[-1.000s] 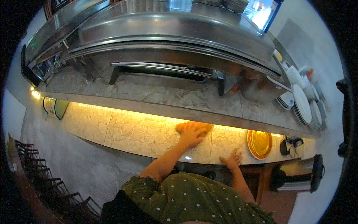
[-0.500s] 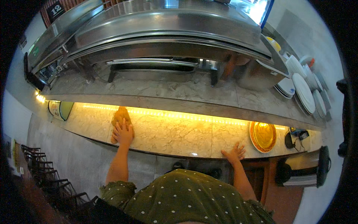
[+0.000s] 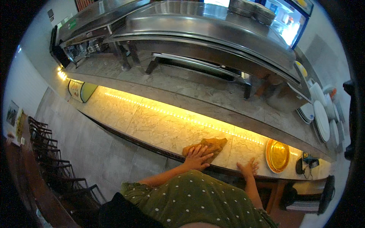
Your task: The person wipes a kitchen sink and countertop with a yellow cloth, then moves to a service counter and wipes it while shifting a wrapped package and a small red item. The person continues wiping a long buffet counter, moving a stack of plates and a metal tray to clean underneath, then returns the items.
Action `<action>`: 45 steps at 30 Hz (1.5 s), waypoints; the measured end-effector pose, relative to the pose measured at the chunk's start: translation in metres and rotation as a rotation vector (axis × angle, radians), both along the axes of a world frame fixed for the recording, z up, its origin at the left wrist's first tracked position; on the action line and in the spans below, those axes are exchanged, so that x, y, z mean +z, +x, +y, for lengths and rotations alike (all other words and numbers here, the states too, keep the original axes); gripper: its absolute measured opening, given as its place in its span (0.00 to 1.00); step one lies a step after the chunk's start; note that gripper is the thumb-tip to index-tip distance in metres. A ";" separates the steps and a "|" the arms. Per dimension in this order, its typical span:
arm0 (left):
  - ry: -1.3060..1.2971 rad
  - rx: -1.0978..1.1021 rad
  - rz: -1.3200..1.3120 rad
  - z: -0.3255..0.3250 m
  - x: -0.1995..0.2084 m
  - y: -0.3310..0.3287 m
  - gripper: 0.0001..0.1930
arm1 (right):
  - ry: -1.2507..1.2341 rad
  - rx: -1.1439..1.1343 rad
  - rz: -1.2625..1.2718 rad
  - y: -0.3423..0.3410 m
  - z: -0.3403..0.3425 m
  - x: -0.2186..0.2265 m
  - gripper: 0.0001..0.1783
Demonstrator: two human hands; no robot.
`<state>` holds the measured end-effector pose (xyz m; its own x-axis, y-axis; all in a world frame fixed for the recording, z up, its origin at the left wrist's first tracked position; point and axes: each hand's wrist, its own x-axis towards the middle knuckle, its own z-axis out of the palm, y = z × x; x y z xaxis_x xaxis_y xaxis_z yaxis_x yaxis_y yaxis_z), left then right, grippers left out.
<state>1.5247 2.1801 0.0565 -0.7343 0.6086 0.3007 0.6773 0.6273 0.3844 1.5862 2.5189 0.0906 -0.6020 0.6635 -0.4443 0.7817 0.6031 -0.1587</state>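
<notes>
Under my left hand [image 3: 196, 157] lies a brownish-orange cloth [image 3: 215, 146], pressed flat on the marble-patterned counter [image 3: 159, 131] near its front edge. The fingers of that hand are spread over the cloth, not wrapped round it. To its right, my right hand [image 3: 249, 168] rests at the counter's front edge with its fingers apart and nothing in them. A round amber-coloured plate or tray [image 3: 278, 155] with a patterned rim stands just beyond my right hand.
A raised shelf [image 3: 171, 91] lit by a strip of yellow lights runs behind the counter. Steel equipment [image 3: 205, 28] stands on it, with white plates [image 3: 321, 121] at the right. Small dark devices with cables [image 3: 308, 163] lie at the counter's right end. Dark chairs [image 3: 57, 161] line the left.
My left hand has slid the cloth a long way to the right along the counter, close to my right hand. My right hand stays at the edge. The view has tilted.
</notes>
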 end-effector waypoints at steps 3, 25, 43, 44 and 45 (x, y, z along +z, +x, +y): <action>-0.116 -0.043 0.008 -0.023 0.002 -0.033 0.33 | 0.002 -0.010 -0.001 0.000 0.002 -0.005 0.73; -0.207 0.440 -0.072 -0.020 -0.014 -0.040 0.34 | -0.054 0.039 0.051 0.005 0.008 -0.008 0.74; -0.239 0.436 -0.102 -0.084 0.012 -0.196 0.38 | -0.068 0.030 0.072 0.005 0.006 -0.003 0.74; -0.204 0.493 -0.099 -0.110 0.012 -0.190 0.39 | -0.066 0.026 0.064 0.006 0.006 -0.001 0.74; -0.203 0.606 -0.070 -0.134 0.015 -0.184 0.40 | -0.077 0.034 0.083 0.006 0.006 0.000 0.73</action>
